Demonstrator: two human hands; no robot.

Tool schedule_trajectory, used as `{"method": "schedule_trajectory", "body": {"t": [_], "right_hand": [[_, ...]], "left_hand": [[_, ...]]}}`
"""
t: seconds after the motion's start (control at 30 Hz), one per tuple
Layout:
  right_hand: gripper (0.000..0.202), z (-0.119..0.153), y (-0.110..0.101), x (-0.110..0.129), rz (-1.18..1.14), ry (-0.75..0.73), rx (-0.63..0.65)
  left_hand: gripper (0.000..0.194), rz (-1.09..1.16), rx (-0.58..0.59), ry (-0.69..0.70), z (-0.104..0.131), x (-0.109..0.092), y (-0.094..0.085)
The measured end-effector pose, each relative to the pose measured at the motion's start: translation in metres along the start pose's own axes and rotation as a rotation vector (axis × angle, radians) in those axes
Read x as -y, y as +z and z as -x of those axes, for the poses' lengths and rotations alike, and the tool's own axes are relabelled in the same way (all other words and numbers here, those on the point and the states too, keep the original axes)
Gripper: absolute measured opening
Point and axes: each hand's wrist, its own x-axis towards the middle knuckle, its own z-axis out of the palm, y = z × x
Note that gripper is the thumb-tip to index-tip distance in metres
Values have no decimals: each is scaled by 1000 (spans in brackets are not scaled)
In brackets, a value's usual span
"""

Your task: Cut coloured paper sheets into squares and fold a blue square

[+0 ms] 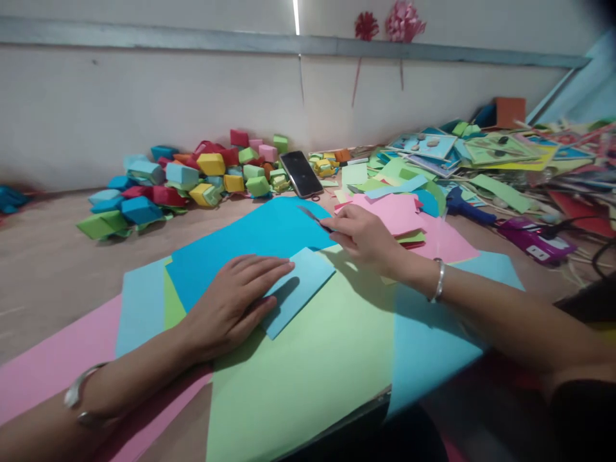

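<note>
My left hand (240, 301) lies flat with its fingers stretched out, pressing on a folded light blue paper (305, 282). That paper rests on a large pale green sheet (308, 378). Up and to the right, my right hand (360, 234) is closed around a tool with a slim metal blade (310, 213). The blade points left, over a bright blue sheet (260, 228); the tool's grip is mostly hidden in the fingers, so its exact kind is unclear. Pink paper pieces (394, 212) lie just behind the right hand.
Small coloured paper boxes (178, 176) are heaped along the wall at the back left, with a phone (301, 173) beside them. A blue glue gun (469, 208) and a purple power socket (536, 240) with cables lie right. Craft cards (426, 146) and paper scraps crowd the back right.
</note>
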Motion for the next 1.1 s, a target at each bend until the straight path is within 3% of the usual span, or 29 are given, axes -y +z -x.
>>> {"method": "schedule_trajectory", "body": {"t": [0.17,0.33,0.47,0.57,0.67,0.73,0.83,0.93,1.0,1.07,1.1], "right_hand": [[32,-1,14,-6,26,-15,17],[34,1,7,2,-177,-1,-2],[24,-2,-2,8,-436,218,19],[25,-3,-5,18,-780,452,204],[39,-1,-5,29,-1151,654,398],[36,1,-3,34,-1288,696,448],[16,4,-1,39,-1275,678,406],[14,5,1,41,-1242,699,306],[14,4,2,41,-1248,714,240],[13,2,3,40,-1233,727,163],[13,1,3,39,-1218,736,123]], "left_hand": [[44,36,-118,-28,-2,-2,2],[32,68,-347,-144,3,-15,-9],[16,-27,-508,-169,18,-38,-21],[18,-91,-606,-47,24,-49,-22],[16,-76,-661,67,17,-46,-16],[20,-43,-702,86,8,-38,-11],[24,40,-734,38,-2,-27,-5],[25,51,-699,42,-5,-22,-3],[18,107,-718,-69,-5,-22,-1],[9,300,-742,-231,-4,-23,0],[14,431,-730,-304,-4,-24,0]]}}
